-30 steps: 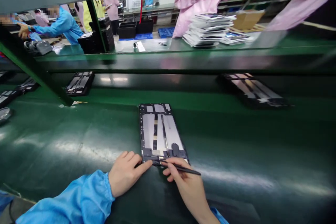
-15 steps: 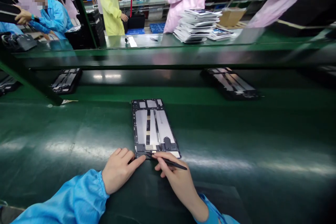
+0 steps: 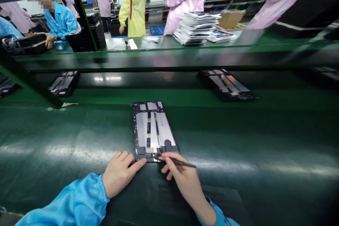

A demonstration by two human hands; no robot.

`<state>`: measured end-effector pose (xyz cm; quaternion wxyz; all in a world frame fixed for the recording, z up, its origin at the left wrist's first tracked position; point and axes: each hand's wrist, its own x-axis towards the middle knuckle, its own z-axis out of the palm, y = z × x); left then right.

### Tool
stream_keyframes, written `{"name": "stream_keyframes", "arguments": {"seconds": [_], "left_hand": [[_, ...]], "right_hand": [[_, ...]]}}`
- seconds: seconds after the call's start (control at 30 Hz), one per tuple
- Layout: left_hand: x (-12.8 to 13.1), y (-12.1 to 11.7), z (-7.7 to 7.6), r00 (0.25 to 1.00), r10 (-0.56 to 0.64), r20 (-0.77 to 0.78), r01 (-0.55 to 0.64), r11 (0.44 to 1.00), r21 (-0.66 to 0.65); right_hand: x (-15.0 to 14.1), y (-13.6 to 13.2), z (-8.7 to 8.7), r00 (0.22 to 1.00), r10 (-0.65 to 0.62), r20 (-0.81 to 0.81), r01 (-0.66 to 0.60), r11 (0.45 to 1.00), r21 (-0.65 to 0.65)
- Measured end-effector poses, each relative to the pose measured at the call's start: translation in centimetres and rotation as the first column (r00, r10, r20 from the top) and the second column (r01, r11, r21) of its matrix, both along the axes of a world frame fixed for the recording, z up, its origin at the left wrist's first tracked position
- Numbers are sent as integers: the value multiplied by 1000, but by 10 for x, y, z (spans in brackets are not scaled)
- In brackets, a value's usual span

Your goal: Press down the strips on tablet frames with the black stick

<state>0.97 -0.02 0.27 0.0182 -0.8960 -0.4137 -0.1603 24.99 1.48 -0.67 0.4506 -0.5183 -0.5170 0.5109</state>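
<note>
An opened tablet (image 3: pixel 143 130), its silver panels and black ribbon strip bare, lies at a slant on the green bench. My left hand (image 3: pixel 119 173) rests at its near left corner, thumb stretched onto the lower edge and the other fingers loosely bent, gripping nothing. Between the thumb and fingers of my right hand (image 3: pixel 182 176) are slim black tweezers (image 3: pixel 185 164). Their tips are at the tablet's near edge, by a small pale part; whether they pinch it I cannot tell. My right fingers cover the near right corner.
Beyond the bench (image 3: pixel 79 127), a lower strip carries more opened tablets, one on the left (image 3: pixel 64 83) and one on the right (image 3: pixel 227 84). A green post (image 3: pixel 39 84) slants down at left. Stacked white sheets (image 3: pixel 196 28) stand on the far shelf, with several people behind.
My right hand and the tweezers have shifted slightly right along the tablet's near edge. My left hand stays put. In the background, the person in yellow has moved right.
</note>
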Motion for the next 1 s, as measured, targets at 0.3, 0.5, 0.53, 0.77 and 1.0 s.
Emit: {"name": "stream_keyframes", "arguments": {"seconds": [0.3,0.5,0.53,0.77,1.0], "left_hand": [[1,0,-2,1000,2,-5,-2,1000,-12],[1,-1,-2,1000,-2,5,2,1000,-4],[1,-1,-2,1000,-2,7,2,1000,-8],[1,0,-2,1000,-7,20,8,1000,-22],[1,-1,0,1000,3,5,-3,1000,-29]], "right_hand": [[6,7,16,992,109,69,-107,994,-36],[14,23,17,953,178,243,-201,977,71],[14,25,17,948,179,262,-206,975,79],[12,28,12,944,177,278,-202,977,65],[15,34,20,924,245,295,-282,955,90]]}}
